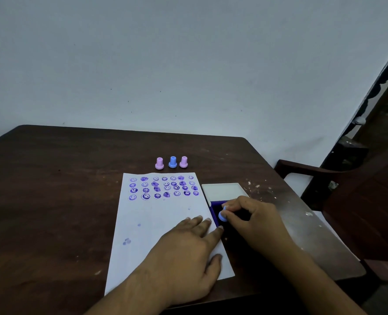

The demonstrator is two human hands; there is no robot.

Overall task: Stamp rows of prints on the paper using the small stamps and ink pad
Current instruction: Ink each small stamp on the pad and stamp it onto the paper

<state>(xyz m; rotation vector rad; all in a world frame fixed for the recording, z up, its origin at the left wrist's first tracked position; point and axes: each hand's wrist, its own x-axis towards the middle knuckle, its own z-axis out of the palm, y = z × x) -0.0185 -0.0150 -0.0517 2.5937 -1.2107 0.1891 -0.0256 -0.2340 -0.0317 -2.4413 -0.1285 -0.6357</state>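
A white paper (156,223) lies on the dark wooden table (52,189), with several rows of purple smiley prints (163,187) across its top. My left hand (188,253) lies flat on the paper's lower right part, fingers spread. My right hand (254,221) pinches a small blue stamp (222,215) and holds it down on the purple ink pad (215,208), just right of the paper. The pad's white lid (222,190) lies open behind it. Three more stamps stand beyond the paper: pink (159,163), blue (172,162), pink (183,162).
A dark wooden chair (338,189) stands close to the table's right edge. A pale wall (188,64) rises right behind the table. A few purple smudges (126,241) mark the paper's lower left. White flecks dot the tabletop near the ink pad.
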